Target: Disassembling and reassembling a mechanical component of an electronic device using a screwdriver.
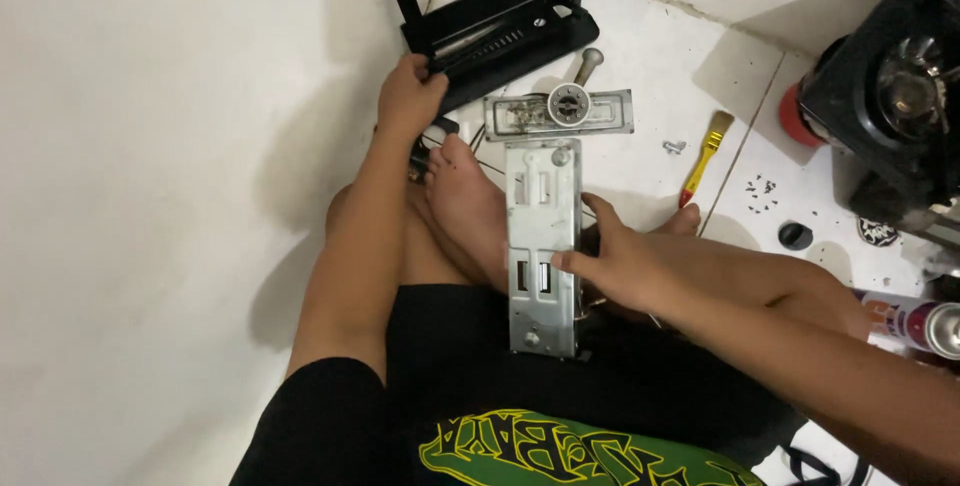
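I sit cross-legged on a white tiled floor. My right hand (612, 264) grips the right edge of a long grey metal bracket plate (542, 208) that rests across my foot (468, 208) and lap. My left hand (408, 96) reaches forward and touches the near edge of a black metal frame (500, 31) lying on the floor. Just beyond the grey plate lies a flat metal plate carrying a round burner part and a knob stem (560, 111).
A yellow-handled brush with a red ferrule (705, 156) and small screws (674, 147) lie on the tiles to the right. A black gas stove body (890, 96), a black round cap (795, 236) and a spray can (915, 321) stand at the right edge.
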